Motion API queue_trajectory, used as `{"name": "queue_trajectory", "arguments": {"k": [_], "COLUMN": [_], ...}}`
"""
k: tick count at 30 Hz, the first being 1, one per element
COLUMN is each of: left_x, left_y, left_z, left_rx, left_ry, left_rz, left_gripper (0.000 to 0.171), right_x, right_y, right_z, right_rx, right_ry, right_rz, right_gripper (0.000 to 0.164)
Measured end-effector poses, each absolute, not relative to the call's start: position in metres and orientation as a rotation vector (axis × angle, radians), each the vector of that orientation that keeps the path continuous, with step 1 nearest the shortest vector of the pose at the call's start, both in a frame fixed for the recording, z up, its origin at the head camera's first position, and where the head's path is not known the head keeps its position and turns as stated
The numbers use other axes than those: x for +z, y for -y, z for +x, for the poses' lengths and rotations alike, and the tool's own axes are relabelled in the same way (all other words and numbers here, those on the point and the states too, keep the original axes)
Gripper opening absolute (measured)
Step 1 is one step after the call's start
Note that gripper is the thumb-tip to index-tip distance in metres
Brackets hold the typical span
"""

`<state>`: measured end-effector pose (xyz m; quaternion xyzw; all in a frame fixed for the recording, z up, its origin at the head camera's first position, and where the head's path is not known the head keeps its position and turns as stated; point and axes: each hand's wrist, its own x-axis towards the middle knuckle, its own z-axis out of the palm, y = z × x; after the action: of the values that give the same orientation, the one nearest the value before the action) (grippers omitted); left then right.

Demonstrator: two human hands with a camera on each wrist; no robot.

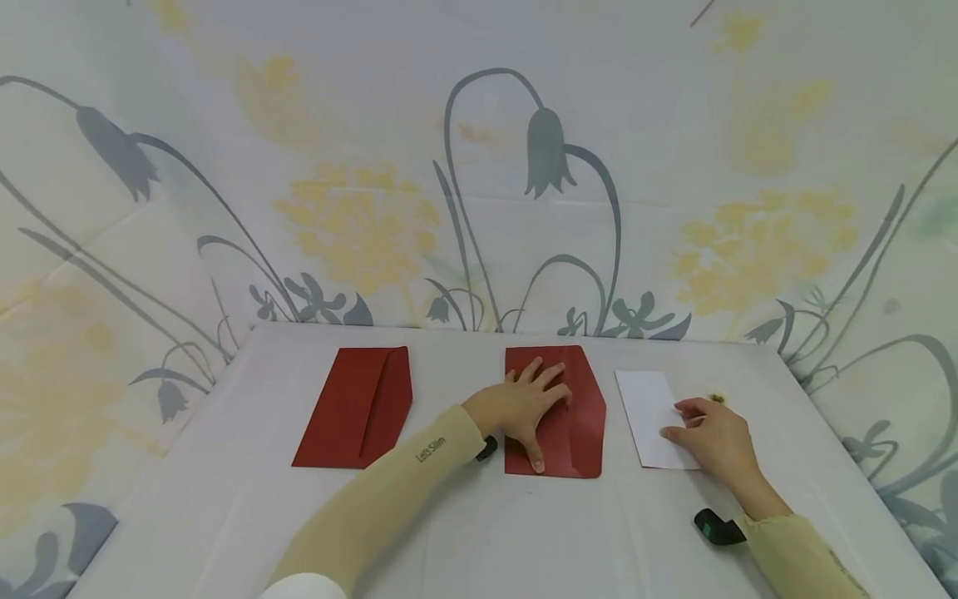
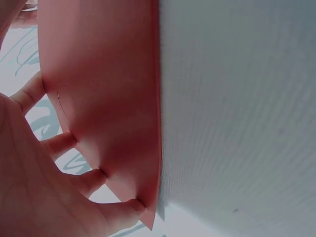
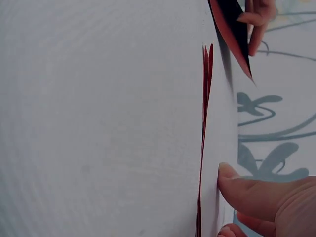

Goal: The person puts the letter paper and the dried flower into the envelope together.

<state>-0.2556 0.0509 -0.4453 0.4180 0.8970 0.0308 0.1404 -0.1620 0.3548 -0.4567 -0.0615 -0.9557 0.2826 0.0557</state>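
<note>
My left hand (image 1: pixel 527 408) lies with fingers spread across a red envelope (image 1: pixel 587 433) whose flap is unfolded to the right. In the left wrist view its fingertips touch the red paper (image 2: pixel 113 108) along the far edge. My right hand (image 1: pixel 714 437) is at the right edge of a white card (image 1: pixel 644 408), with thumb and curled forefinger pinching there. In the right wrist view the thumb (image 3: pixel 252 192) lies against the white surface. Red paper edges (image 3: pixel 206 94) show beneath the card; what lies below is mostly hidden.
Another red envelope (image 1: pixel 344 408) with its flap to the right lies on the left of the white-covered table (image 1: pixel 479 541). A small gold-coloured item (image 1: pixel 716 398) is just beyond my right hand. Floral cloth (image 1: pixel 494 208) stands behind the table.
</note>
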Motion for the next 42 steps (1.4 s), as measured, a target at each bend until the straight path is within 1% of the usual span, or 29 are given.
{"name": "queue_trajectory", "arguments": {"k": [5, 24, 33, 35, 42], "left_x": [-0.445, -0.438, -0.438, -0.439, -0.440], "left_y": [-0.048, -0.047, -0.048, -0.048, -0.048], "left_z": [-0.257, -0.256, -0.254, -0.253, -0.250], "left_rx": [0.095, 0.037, 0.034, 0.033, 0.030], "left_ry": [-2.603, -2.620, -2.616, -2.619, -2.617], "left_rz": [1.220, 1.203, 1.208, 1.208, 1.215], "left_gripper": [0.097, 0.096, 0.095, 0.095, 0.096], "right_x": [-0.454, -0.451, -0.450, -0.450, -0.457], "right_y": [-0.350, -0.348, -0.346, -0.346, -0.353], "right_z": [-0.166, -0.171, -0.169, -0.167, -0.160], "right_rx": [0.845, 0.853, 0.835, 0.841, 0.837], "right_ry": [2.899, 2.926, 2.909, 2.905, 2.790], "right_rz": [-0.190, -0.239, -0.192, -0.182, -0.179], "right_gripper": [0.048, 0.046, 0.045, 0.042, 0.019]}}
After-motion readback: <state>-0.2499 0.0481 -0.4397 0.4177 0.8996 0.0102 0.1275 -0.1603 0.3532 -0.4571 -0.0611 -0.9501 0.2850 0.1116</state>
